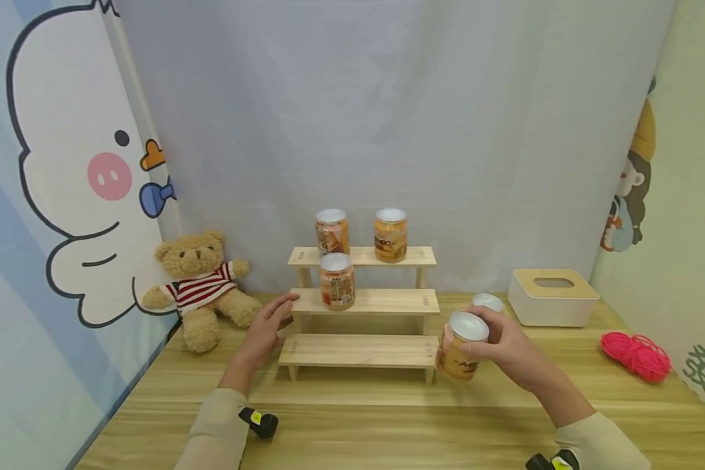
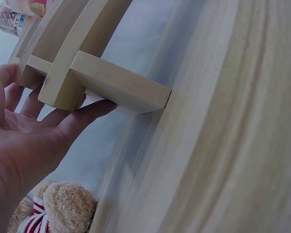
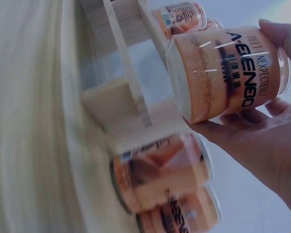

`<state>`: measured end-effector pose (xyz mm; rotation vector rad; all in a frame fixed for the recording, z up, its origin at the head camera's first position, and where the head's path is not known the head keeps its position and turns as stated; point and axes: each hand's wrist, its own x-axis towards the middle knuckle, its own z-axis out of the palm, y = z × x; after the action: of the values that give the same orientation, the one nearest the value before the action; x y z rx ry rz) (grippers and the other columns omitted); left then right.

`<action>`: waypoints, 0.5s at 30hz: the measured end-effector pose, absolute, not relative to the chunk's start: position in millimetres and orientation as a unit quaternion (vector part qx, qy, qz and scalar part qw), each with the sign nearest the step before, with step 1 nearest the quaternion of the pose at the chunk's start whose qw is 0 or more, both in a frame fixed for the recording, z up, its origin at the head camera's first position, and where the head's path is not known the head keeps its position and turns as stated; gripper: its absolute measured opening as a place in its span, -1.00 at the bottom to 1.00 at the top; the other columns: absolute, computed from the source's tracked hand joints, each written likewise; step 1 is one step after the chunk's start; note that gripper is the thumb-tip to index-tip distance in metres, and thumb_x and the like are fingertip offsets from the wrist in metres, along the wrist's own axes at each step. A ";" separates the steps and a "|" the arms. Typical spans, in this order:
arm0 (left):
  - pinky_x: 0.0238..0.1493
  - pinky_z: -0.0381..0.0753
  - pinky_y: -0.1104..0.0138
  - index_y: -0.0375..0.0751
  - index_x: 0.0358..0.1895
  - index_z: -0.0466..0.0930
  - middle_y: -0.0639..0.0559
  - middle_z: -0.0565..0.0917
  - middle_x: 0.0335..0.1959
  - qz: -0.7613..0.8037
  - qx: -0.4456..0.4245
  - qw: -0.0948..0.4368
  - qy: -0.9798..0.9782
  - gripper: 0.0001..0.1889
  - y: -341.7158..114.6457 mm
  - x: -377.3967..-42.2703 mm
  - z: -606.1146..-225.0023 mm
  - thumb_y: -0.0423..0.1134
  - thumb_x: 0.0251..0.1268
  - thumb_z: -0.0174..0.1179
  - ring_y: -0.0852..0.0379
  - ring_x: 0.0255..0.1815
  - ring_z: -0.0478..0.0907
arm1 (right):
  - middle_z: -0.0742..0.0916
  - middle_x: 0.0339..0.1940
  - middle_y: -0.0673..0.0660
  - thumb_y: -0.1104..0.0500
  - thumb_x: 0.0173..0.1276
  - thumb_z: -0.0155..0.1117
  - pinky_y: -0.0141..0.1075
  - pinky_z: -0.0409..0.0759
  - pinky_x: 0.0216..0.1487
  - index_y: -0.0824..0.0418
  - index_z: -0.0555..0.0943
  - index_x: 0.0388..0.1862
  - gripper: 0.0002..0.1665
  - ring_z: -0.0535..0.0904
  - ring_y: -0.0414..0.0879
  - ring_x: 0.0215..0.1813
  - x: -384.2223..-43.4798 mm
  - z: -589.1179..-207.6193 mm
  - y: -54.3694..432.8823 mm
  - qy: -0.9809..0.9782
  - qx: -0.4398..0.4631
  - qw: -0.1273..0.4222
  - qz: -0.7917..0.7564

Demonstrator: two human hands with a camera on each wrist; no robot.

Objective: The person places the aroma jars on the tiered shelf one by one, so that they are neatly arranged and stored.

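My right hand [image 1: 508,346] grips an orange-labelled can [image 1: 458,359] with a silvery lid, thumb and fingers round its sides. The can hangs slightly tilted just beyond the right end of the lowest tier of a three-tier wooden stand [image 1: 358,350]. At the stand's left end, my left hand [image 1: 264,333] touches the wood with extended fingers, the fingertips at the middle tier. A similar can [image 1: 337,284] stands on that middle tier, left of centre. Two more, a left can [image 1: 332,234] and a right can [image 1: 390,236], stand on the top tier.
Behind the right hand, a can lid [image 1: 487,301] shows; the right wrist view has two cans there, including a nearer can [image 3: 160,174]. A tissue box [image 1: 553,307] and pink yarn [image 1: 636,356] lie right. A teddy bear [image 1: 202,287] sits left by the wall.
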<state>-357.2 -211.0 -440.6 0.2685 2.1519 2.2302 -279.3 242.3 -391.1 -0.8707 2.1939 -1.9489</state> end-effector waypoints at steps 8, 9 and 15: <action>0.27 0.07 -0.40 -0.22 0.45 0.32 -0.03 0.02 0.61 0.718 0.088 0.018 0.690 -0.44 -209.3 -356.0 -439.2 0.06 0.60 -0.01 -0.35 0.53 0.04 | 0.59 0.09 0.25 0.27 0.38 0.34 -0.19 0.62 -0.04 0.39 0.37 0.33 -0.40 0.61 -0.01 0.04 -298.4 -373.8 200.7 0.736 -0.258 0.015 -0.626; 0.28 0.06 -0.39 -0.23 0.46 0.31 -0.03 0.01 0.61 0.719 0.091 0.020 0.689 -0.43 -208.9 -356.2 -439.2 0.06 0.60 -0.02 -0.35 0.53 0.03 | 0.59 0.10 0.25 0.27 0.38 0.34 -0.19 0.61 -0.02 0.38 0.38 0.33 -0.40 0.60 -0.01 0.05 -300.3 -371.5 196.6 0.735 -0.256 0.015 -0.628; 0.29 0.10 -0.37 -0.22 0.46 0.31 -0.02 0.02 0.61 0.718 0.087 0.018 0.690 -0.42 -209.1 -356.3 -438.8 0.07 0.59 0.00 -0.33 0.53 0.04 | 0.58 0.14 0.22 0.20 0.36 0.39 -0.16 0.54 0.10 0.31 0.39 0.34 -0.37 0.56 0.01 0.13 -311.7 -357.1 171.7 0.732 -0.227 0.009 -0.643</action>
<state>-356.3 -209.1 -438.8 0.2702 2.1427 2.2310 -311.7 171.7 -357.1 -0.7098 2.2858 -2.0070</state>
